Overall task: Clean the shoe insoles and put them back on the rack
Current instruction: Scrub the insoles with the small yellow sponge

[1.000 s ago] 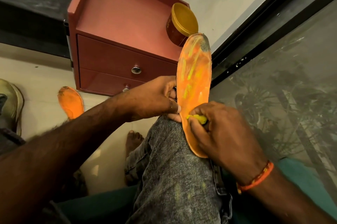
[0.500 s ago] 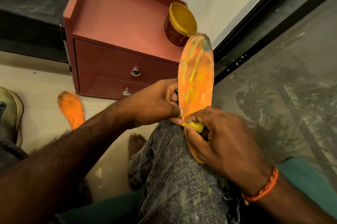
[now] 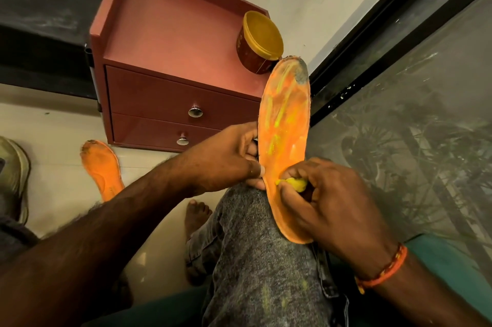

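An orange insole (image 3: pixel 285 124), streaked with yellow and dirty grey at its toe, lies along my raised knee in grey jeans (image 3: pixel 255 247). My left hand (image 3: pixel 226 159) grips its left edge at mid-length, thumb on top. My right hand (image 3: pixel 327 201) pinches a small yellow wad (image 3: pixel 294 182) and presses it on the insole's lower half. A second orange insole (image 3: pixel 102 167) lies on the pale floor to the left, with a dirty toe.
A red-brown cabinet (image 3: pixel 170 103) with two knobbed drawers stands ahead, with a yellow-lidded tub (image 3: pixel 262 42) on its top. A dark-framed glass pane (image 3: pixel 412 113) runs along the right. A shoe (image 3: pixel 13 167) sits at the far left. My bare foot (image 3: pixel 197 217) rests on the floor.
My right hand with the yellow wad has slid slightly down the insole. The left hand keeps its grip on the edge.
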